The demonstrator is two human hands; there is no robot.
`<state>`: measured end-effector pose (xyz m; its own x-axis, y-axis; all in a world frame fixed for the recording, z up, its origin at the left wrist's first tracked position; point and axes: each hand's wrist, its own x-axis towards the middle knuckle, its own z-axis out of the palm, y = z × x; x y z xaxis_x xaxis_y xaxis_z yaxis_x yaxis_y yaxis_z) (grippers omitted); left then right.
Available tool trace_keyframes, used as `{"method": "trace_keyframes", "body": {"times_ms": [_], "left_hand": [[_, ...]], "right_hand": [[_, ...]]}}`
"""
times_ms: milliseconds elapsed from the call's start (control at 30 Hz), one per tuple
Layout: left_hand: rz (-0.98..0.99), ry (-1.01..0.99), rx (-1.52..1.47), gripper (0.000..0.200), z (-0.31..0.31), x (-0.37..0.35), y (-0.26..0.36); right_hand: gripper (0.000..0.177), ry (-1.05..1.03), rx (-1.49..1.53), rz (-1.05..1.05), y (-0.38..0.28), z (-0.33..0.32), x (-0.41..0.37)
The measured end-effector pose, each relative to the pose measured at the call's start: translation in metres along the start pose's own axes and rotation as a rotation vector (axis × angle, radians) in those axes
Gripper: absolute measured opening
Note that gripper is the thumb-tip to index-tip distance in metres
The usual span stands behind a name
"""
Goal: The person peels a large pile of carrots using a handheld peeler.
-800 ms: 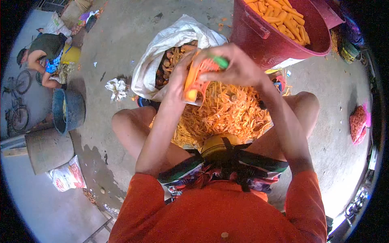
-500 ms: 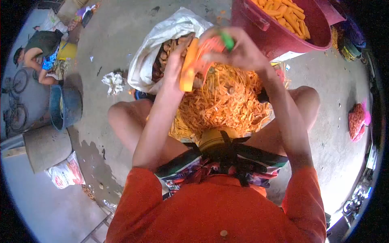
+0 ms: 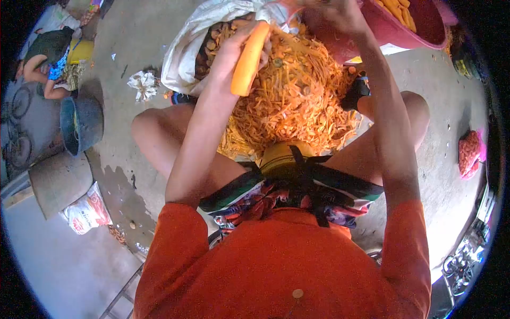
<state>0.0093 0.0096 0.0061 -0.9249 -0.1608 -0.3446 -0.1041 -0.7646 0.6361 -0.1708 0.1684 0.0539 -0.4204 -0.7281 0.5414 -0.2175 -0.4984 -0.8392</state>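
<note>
A peeled orange carrot [image 3: 249,59] is held in my left hand [image 3: 231,56], slanting over a heap of orange peelings [image 3: 297,101]. My right hand [image 3: 334,13] is at the top edge of the view, blurred, beside the maroon tub; its fingers and anything in them cannot be made out. Left of the heap, an open white sack [image 3: 178,61] holds brown-orange unpeeled pieces. Several peeled carrots [image 3: 396,11] lie in the maroon tub [image 3: 366,32] at the upper right.
A yellow container [image 3: 287,155] stands between my legs. Crumpled white plastic [image 3: 143,85] lies on the floor at left, near a blue-grey tub [image 3: 87,122]. Another person [image 3: 50,48] sits at the upper left. A pink bag [image 3: 470,154] lies at right.
The view has shifted, and both hands appear higher. My right hand has moved up and right, away from the carrot; the green tool seen in it earlier no longer shows clearly.
</note>
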Motion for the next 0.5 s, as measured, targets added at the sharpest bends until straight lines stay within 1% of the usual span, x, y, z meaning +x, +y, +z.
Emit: {"method": "trace_keyframes", "body": {"times_ms": [33,67,100,133,167,200,233,267,300,333,367,400,433,467,500], "left_hand": [[-0.032,0.01,0.007,0.024,0.006,0.001,0.004],[0.003,-0.052,-0.033,0.024,0.004,0.005,0.004],[0.01,-0.056,-0.033,0.024,0.002,0.006,0.004],[0.018,-0.029,-0.035,0.026,0.001,0.005,0.003],[0.028,-0.004,-0.033,0.028,0.0,0.006,0.004],[0.052,0.108,0.058,0.026,0.007,0.0,0.005],[0.045,0.113,0.058,0.026,0.005,0.001,0.005],[-0.014,0.06,-0.026,0.026,0.0,0.001,0.005],[-0.068,-0.004,-0.113,0.026,-0.002,0.004,0.006],[-0.065,-0.016,-0.155,0.027,-0.002,0.007,0.005],[-0.066,-0.026,-0.164,0.027,-0.002,0.008,0.003],[-0.066,-0.028,-0.153,0.027,-0.002,0.01,0.004],[-0.068,-0.023,-0.139,0.027,-0.004,0.009,0.004],[0.039,0.001,-0.001,0.029,-0.004,0.009,0.0],[-0.015,0.04,-0.007,0.028,0.002,0.007,0.0]], "right_hand": [[0.022,0.019,-0.272,0.348,-0.015,-0.016,-0.004],[0.021,-0.048,-0.249,0.231,-0.013,-0.017,-0.003],[0.02,-0.117,-0.221,0.117,-0.006,-0.014,-0.004],[0.021,-0.17,0.036,-0.035,0.0,0.006,-0.005],[0.02,-0.204,-0.185,-0.106,-0.003,0.013,-0.002],[0.018,-0.224,-0.404,-0.186,-0.005,0.018,0.002],[0.016,-0.147,-0.373,-0.065,-0.007,0.017,0.0],[0.014,-0.066,-0.333,0.054,-0.008,0.016,-0.001],[0.011,0.044,-0.219,0.251,-0.01,0.004,0.0],[0.009,0.077,-0.465,0.417,-0.023,-0.005,-0.001],[0.009,0.076,-0.478,0.42,-0.01,-0.01,-0.008],[0.016,0.046,-0.422,0.417,0.019,-0.018,-0.017],[0.026,0.018,-0.359,0.417,0.015,-0.003,-0.011],[0.026,-0.058,-0.18,0.015,0.006,0.016,-0.018],[0.03,-0.275,-0.281,0.038,-0.014,0.032,-0.017]]}}
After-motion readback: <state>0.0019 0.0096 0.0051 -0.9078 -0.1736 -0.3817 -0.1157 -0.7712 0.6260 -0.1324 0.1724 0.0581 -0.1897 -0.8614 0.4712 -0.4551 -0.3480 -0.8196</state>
